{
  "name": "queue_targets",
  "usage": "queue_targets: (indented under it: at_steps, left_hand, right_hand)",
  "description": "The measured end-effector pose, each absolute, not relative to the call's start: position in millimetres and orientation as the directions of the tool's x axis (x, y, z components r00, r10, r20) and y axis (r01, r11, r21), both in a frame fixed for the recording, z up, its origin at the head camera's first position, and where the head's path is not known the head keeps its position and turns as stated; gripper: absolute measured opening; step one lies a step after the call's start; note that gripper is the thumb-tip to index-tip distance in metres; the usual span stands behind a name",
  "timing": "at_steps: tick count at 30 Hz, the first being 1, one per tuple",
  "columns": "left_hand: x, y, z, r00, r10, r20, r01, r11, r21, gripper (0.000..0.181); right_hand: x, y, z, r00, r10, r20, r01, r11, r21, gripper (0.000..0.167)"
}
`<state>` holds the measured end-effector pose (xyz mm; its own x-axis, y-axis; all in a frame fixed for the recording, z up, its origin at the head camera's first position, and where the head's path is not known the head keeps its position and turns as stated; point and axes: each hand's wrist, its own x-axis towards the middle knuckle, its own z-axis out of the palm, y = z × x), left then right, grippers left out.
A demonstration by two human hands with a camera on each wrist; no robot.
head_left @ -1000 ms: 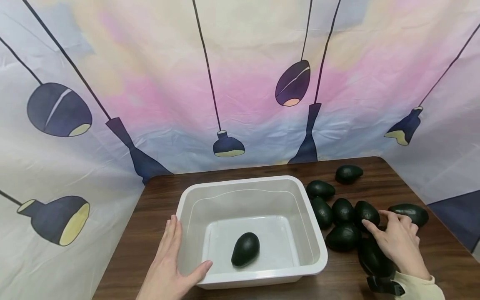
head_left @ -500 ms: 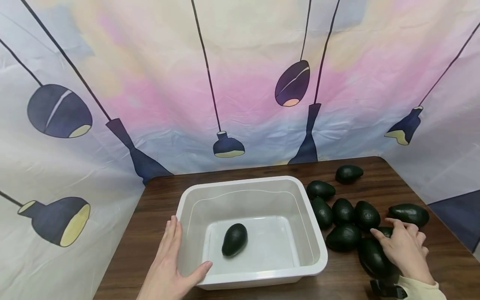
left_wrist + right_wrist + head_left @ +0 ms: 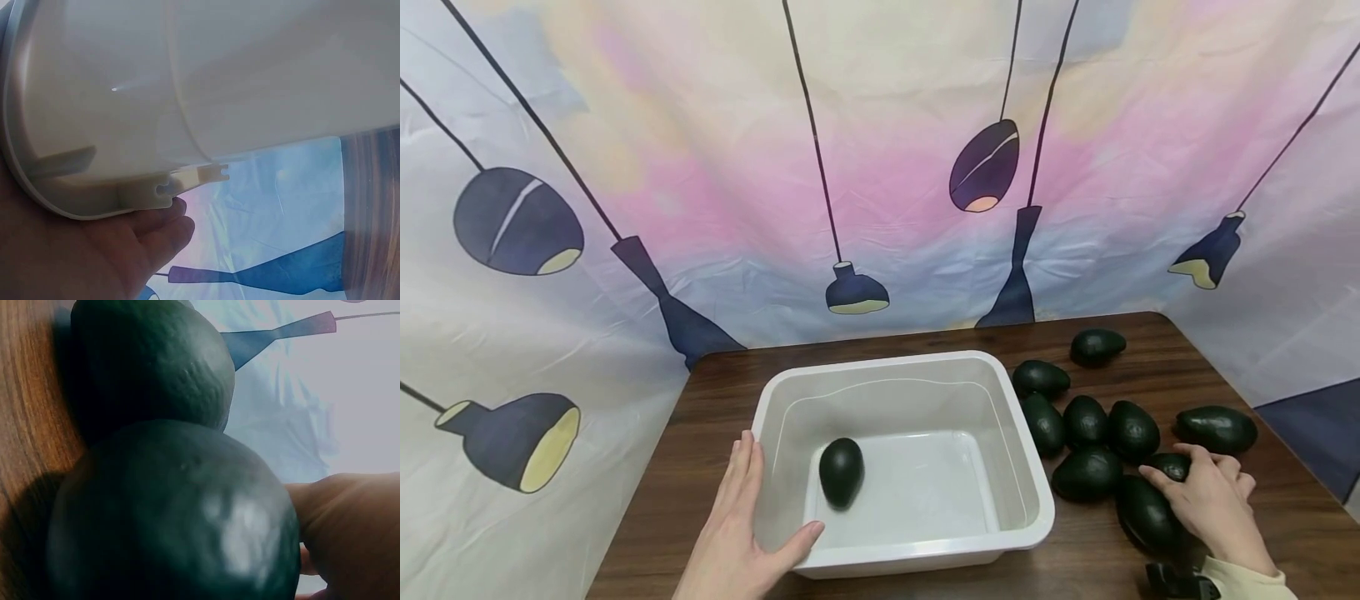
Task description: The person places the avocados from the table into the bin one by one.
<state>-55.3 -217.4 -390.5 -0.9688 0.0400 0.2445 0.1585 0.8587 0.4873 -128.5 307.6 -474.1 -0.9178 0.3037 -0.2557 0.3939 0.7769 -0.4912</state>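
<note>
Avocado (image 3: 841,473) has rolled left in tub (image 3: 925,552) (left hand (image 3: 737,533) straight-fingered against it)
Right hand (image 3: 1213,500) curled round lower-right avocado (image 3: 1168,464): best lifted straight up

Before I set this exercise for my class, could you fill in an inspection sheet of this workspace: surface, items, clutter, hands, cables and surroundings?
Surface: brown wood-grain table.
Items: white tub with one avocado inside; nine dark green avocados to its right on the table.
Clutter: nothing seen.
Left hand: at the tub's near left corner, fingers straight along the side, thumb over the near rim.
Right hand: thumb and fingers around a partly hidden avocado; firmness of hold cannot be told.
Cables: nothing seen; the cords belong to the backdrop's lamp pattern.
Surroundings: pastel backdrop behind the table.
</note>
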Motion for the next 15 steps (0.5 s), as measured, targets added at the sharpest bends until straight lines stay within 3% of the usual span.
queue_targets:
  at_steps: [15]
  left_hand:
    - [-55.5,-217.1,-390.3,-0.969,0.034,0.243,0.154,0.857,0.492,0.114]
  right_hand:
    - [-124.7,308.7,-470.8,-0.949,0.299,-0.102,0.305,0.784,-0.54,0.085]
